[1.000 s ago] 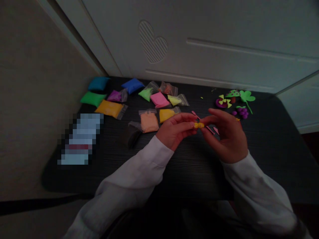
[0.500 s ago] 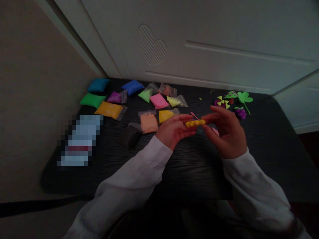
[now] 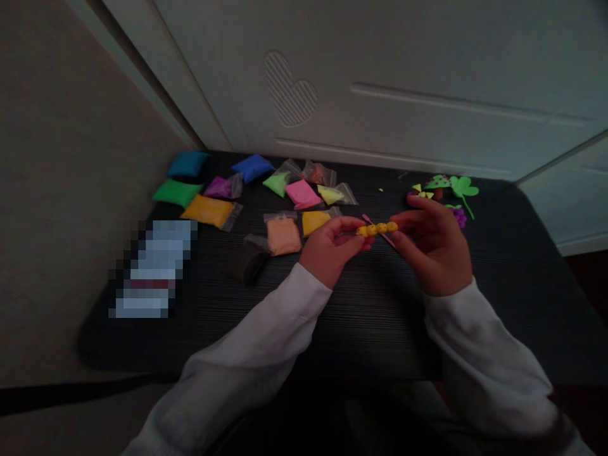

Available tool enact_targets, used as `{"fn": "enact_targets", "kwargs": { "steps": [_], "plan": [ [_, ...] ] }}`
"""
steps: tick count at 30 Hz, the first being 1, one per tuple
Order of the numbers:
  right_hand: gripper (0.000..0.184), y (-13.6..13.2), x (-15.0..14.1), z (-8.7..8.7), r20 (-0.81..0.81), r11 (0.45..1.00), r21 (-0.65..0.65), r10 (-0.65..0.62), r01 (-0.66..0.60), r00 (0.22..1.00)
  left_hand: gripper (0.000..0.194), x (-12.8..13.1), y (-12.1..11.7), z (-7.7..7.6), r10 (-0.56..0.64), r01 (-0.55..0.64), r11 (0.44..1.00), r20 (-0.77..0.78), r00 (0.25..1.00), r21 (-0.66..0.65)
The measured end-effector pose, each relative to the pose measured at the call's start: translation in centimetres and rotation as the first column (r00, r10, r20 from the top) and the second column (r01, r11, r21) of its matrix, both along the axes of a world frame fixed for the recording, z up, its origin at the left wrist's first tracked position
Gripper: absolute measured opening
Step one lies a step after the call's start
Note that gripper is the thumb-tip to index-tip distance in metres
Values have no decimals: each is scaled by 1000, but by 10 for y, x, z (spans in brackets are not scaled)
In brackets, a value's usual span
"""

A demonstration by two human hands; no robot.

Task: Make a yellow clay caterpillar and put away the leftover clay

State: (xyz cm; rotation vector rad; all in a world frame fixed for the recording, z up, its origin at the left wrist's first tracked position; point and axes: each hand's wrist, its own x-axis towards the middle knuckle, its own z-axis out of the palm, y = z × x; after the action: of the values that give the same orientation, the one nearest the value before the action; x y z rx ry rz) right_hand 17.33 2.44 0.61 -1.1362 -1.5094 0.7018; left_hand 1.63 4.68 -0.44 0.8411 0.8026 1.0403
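A small lumpy yellow clay piece [image 3: 378, 228] is held between both my hands above the black table [image 3: 285, 316]. My left hand [image 3: 330, 248] pinches its left end with thumb and fingers closed. My right hand [image 3: 434, 250] pinches its right end, and a thin pink tool [image 3: 375, 229] shows just behind the clay by the right fingers. Whether the right hand also grips that tool I cannot tell. Both arms wear white sleeves.
Several bags of coloured clay lie at the back left, among them an orange one [image 3: 284, 234], a yellow one [image 3: 316, 220] and a pink one [image 3: 303, 192]. Finished clay shapes, a green clover [image 3: 463, 187] and purple grapes [image 3: 459, 216], sit back right. A blurred packet [image 3: 154, 266] lies left. A white cabinet door [image 3: 380, 82] stands behind.
The yellow clay has been drawn out longer between the two hands. Both hands have risen slightly toward the back of the table.
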Motion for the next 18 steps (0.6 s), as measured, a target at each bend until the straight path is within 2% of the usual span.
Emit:
{"fn": "enact_targets", "kwargs": {
  "steps": [12, 18],
  "plan": [
    [50, 0, -1, 0, 28, 1000, 1, 3, -3, 1000, 21, 1, -4, 5, 10, -4, 999, -118, 993, 47],
    [49, -1, -2, 1, 15, 1000, 4, 2, -2, 1000, 24, 1, -4, -1, 43, -11, 987, -193, 980, 161]
  ]
}}
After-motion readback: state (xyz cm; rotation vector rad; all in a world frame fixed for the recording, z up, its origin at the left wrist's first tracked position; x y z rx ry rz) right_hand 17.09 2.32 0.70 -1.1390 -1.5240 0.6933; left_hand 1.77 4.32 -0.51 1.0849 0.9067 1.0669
